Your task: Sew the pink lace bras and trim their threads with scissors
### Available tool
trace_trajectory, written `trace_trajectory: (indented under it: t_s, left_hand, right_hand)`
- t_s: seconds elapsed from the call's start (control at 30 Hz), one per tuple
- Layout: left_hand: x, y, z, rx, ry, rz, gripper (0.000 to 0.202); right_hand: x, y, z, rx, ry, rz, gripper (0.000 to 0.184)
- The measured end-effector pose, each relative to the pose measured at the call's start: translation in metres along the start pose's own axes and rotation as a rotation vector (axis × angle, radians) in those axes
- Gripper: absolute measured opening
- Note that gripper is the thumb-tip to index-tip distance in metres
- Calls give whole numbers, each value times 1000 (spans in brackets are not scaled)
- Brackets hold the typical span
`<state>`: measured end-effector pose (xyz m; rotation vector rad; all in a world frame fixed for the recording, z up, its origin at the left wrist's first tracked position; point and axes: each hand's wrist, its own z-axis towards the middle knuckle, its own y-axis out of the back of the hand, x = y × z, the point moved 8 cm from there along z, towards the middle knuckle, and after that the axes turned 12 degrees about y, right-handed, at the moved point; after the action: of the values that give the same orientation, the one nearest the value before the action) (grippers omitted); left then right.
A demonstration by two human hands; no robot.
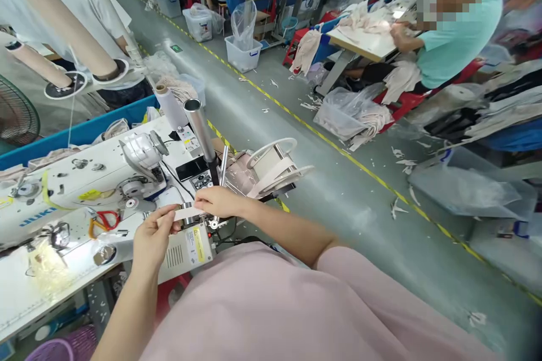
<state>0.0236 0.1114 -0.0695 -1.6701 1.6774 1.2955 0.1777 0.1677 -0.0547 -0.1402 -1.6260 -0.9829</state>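
My left hand (152,237) and my right hand (218,201) pinch the two ends of a short pale strip of tape (187,214), stretched between them. The strip sits just above a small metal device with a yellow warning label (195,242) at the end of the white sewing machine (84,186). Behind my right hand, a reel of the same pale tape (275,166) feeds toward the device. A metal tube (202,130) stands upright just behind my hands.
Red-handled scissors (104,220) lie on the machine bed at left. A cone of thread (170,104) stands behind the tube. Across the grey aisle with its yellow line (339,149), a person in a teal shirt (457,39) works at a table; plastic bins and fabric piles line the floor.
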Motion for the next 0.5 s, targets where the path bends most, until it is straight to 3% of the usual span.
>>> trace_trajectory:
  t_s: [0.17,0.5]
  left_hand:
    - [-7,-13,-2,76,1,-21,46]
    - [-5,-16,-5,125,6,-135,45]
  right_hand:
    - [9,-16,2,44,36,183,9]
    - [-7,-10,-13,-46,-61,276,6]
